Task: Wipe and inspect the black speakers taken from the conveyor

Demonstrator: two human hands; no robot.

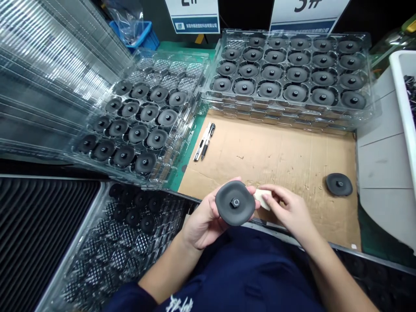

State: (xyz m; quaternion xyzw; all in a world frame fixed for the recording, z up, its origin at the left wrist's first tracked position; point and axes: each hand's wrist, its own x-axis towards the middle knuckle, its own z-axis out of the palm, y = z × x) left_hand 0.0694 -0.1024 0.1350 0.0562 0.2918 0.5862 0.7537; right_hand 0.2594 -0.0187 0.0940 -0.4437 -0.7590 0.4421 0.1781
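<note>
A dark grey, rounded-square plastic part with a small raised hub in its centre rests in my left hand, whose fingers are closed around its edge and underside. Just right of it, my right hand pinches a small cream-coloured pad between thumb and fingers. The pad is near the part's right edge; whether they touch I cannot tell. A second dark plastic part lies alone on the cardboard sheet to the right.
Clear trays filled with like parts are stacked at the back. A partly filled clear tray stands at left, another tray lower left. A cutter knife and a pen lie on the cardboard. A white bin stands right.
</note>
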